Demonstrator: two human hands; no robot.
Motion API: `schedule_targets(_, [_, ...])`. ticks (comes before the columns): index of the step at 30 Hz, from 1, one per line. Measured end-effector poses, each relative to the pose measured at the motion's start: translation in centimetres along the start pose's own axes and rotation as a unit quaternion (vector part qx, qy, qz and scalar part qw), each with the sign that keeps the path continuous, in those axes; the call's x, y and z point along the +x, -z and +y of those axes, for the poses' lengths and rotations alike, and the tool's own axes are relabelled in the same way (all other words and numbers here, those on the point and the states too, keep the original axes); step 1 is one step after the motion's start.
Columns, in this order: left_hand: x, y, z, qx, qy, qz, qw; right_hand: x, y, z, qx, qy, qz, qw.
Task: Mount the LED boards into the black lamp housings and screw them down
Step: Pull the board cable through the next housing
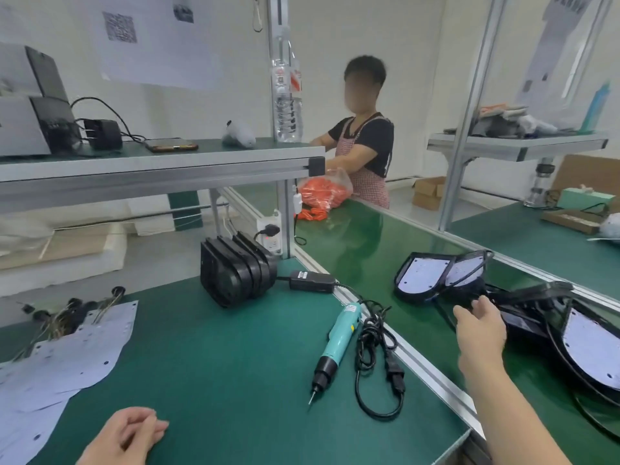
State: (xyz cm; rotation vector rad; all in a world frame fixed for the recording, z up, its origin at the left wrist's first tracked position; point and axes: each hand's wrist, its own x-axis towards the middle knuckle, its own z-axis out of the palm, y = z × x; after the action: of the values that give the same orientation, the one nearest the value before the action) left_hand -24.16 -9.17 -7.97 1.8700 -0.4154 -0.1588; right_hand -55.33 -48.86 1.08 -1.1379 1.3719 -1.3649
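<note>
Lying face-up, black lamp housings (416,297) show pale LED boards (423,271) inside.

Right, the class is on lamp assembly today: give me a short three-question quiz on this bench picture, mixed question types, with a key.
1. True or false: the screwdriver lies on the green bench, in neither hand.
2. Fill in: the loose white boards lie on the bench's ___ side.
3. The right hand reaches toward: A the screwdriver, B the lamps on the belt, C the white boards.
Key: 1 true; 2 left; 3 B.
</note>
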Motion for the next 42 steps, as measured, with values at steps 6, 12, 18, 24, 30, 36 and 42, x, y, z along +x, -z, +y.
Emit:
schedule_targets(6, [-1.1,0.4,2.7,0.048,0.025,0.023,0.998,-6.8,-5.1,0.5,0.017,0.005,-0.131,0.991])
schedule_targets(12, [-1.6,0.7,3.7,0.038,0.045,0.017,0.998,-13.8,-10.1,1.6,0.014,0.005,-0.250,0.968])
schedule_targets(18, [-2.2,0.7,4.4,0.054,0.048,0.019,0.997,-21.3,-14.7,2.4,-0.035,0.008,-0.365,0.930])
schedule_targets(24, [-2.0,0.8,4.3,0.045,0.054,0.018,0.997,-26.1,-18.4,3.1,-0.120,0.022,-0.443,0.888])
schedule_targets(30, [-1.5,0.5,4.1,0.057,0.059,0.024,0.996,-27.5,-20.5,2.9,-0.170,0.067,-0.469,0.864])
schedule_targets(36, [3.3,-1.4,7.5,0.005,0.075,0.034,0.997,-27.9,-20.7,3.9,-0.190,0.114,-0.462,0.859])
schedule_targets(42, [12.3,-7.4,13.7,-0.052,0.085,-0.025,0.995,-27.4,-21.1,4.5,-0.167,0.115,-0.467,0.861])
